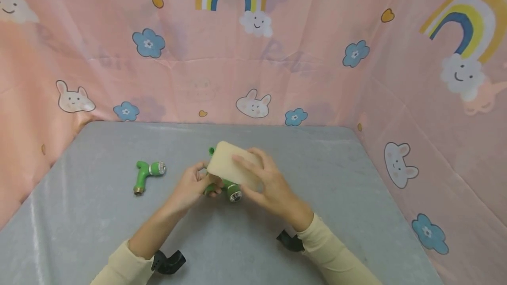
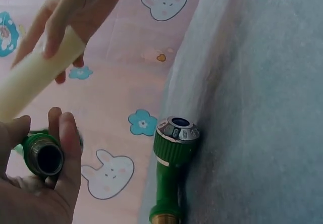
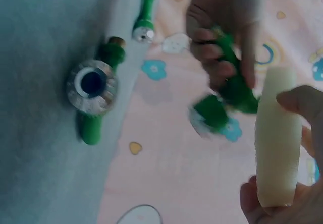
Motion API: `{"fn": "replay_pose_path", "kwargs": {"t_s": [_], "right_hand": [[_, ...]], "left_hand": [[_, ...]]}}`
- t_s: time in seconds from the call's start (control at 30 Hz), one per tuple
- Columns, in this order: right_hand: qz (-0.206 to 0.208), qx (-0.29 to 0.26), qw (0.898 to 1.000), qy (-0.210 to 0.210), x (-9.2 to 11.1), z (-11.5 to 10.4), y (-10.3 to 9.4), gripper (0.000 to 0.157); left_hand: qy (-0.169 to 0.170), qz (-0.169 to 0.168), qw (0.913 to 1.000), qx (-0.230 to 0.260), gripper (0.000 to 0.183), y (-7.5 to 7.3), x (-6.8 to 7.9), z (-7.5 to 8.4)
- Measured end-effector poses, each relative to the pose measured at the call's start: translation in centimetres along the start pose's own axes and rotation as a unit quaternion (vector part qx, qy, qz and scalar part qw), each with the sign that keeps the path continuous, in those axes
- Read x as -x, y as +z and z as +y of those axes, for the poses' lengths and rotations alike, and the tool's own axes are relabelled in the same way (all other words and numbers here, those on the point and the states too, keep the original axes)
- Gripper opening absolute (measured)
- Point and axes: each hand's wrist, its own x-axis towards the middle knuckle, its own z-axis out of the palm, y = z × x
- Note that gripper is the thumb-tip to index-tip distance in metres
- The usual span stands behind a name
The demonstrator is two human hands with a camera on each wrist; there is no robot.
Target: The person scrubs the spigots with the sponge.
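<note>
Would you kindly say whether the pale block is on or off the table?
Off: the right hand holds the pale block clear of the table in both wrist views.

- Right hand (image 1: 273, 184): holds the cream block (image 1: 225, 166), tilted, fingers across its upper face.
- Left hand (image 1: 194, 186): grips a green nozzle (image 1: 209, 189), mostly hidden.
- Spray head (image 1: 234, 193): silver-faced, below the block; parent nozzle cannot be told.
- Second nozzle (image 1: 144, 173): lies on the grey table (image 1: 79, 232), left of the left hand.
- Black parts (image 1: 168, 263): one beside each sleeve (image 1: 123, 265).
- Backdrop (image 1: 317, 87): pink, printed with rainbows, rabbits, blue flowers.
</note>
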Motion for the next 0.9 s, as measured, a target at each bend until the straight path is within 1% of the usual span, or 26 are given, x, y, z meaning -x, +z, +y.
{"fn": "replay_pose_path", "kwargs": {"t_s": [0.03,0.1,0.2,0.37,0.47,0.53,0.6,0.67,0.73,0.8,0.9], "right_hand": [[0.008,0.005,1.000,-0.001,0.0,0.1,0.2,0.066],[0.017,0.018,1.000,0.004,0.0,0.2,0.6,0.067],[0.018,0.039,0.999,0.027,0.0,0.5,0.9,0.069],[0.006,0.066,0.995,0.076,-0.1,1.1,0.7,0.070],[0.018,0.067,0.994,0.088,-0.1,1.3,0.4,0.069],[0.033,0.061,0.994,0.079,-0.1,1.3,0.2,0.068],[0.040,0.060,0.996,0.050,-0.1,1.1,0.4,0.067],[0.033,0.064,0.997,0.015,-0.1,0.7,0.7,0.066],[0.021,0.066,0.998,-0.009,0.0,0.4,1.0,0.065],[0.016,0.080,0.997,-0.013,0.1,0.3,1.3,0.064],[0.032,0.108,0.994,0.003,0.1,0.5,1.4,0.066]], "left_hand": [[0.014,-0.012,0.9998,-0.008,0.038,0.2,0.1,0.1],[0.038,-0.026,0.9987,-0.022,0.036,0.4,0.4,0.3],[0.054,-0.040,0.9972,-0.033,0.036,0.3,0.6,0.6],[0.039,-0.045,0.9968,-0.053,0.045,-0.5,0.7,0.8],[0.037,-0.040,0.9960,-0.071,0.051,-1.0,0.7,0.8],[0.041,-0.040,0.9957,-0.073,0.054,-1.1,0.7,0.8],[0.051,-0.040,0.9952,-0.073,0.058,-1.0,0.6,0.8],[0.065,-0.040,0.9946,-0.071,0.059,-0.9,0.5,0.7],[0.078,-0.039,0.9934,-0.075,0.055,-0.6,0.5,0.7],[0.086,-0.040,0.9926,-0.076,0.051,-0.4,0.5,0.6],[0.083,-0.050,0.9925,-0.075,0.047,-0.3,0.5,0.5]]}}
